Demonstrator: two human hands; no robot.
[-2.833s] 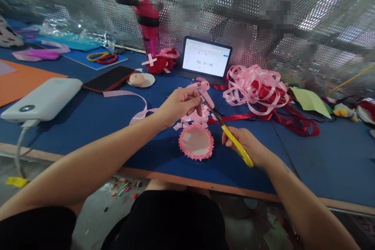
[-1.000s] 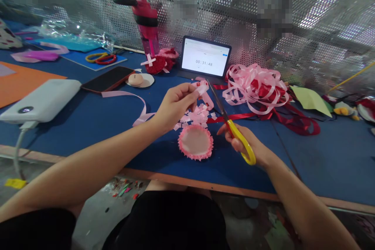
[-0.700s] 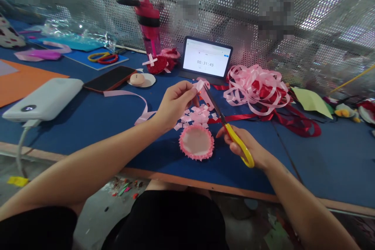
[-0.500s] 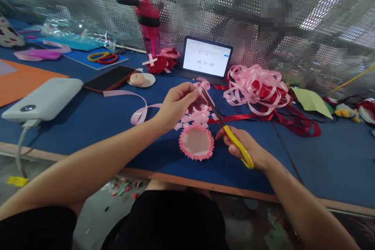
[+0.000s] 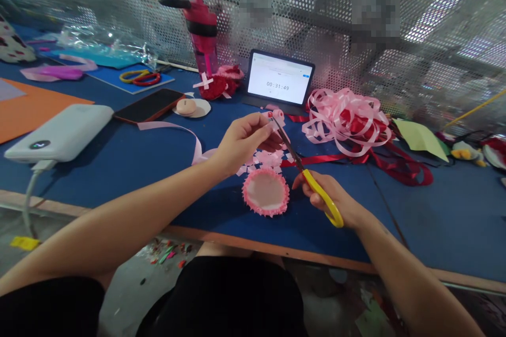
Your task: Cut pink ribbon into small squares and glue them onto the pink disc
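Yellow-handled scissors [image 5: 323, 196] are in my right hand [image 5: 336, 197], fingers wrapped round the handles and blades pointing up and left. The blades reach my left hand [image 5: 249, 139], which pinches a pink ribbon [image 5: 279, 115] between thumb and fingers. A tail of this ribbon seems to run left across the table, partly behind my left forearm. Below the blades lie several small cut pink ribbon pieces [image 5: 269, 158]. Closer to me sits a round disc [image 5: 265, 192] with a bare pale middle and a ruffled pink ribbon edge.
A tangled heap of pink ribbon [image 5: 343, 121] with red ribbon [image 5: 407, 168] lies on the right. A tablet [image 5: 280, 79] stands behind my hands, beside a pink tumbler [image 5: 202, 31]. On the left are a phone [image 5: 149, 106], a white power bank [image 5: 59, 134] and other scissors [image 5: 140, 78].
The ribbon tail on the left has been drawn closer to my left forearm, and its loop there has flattened. Both hands keep nearly the same place.
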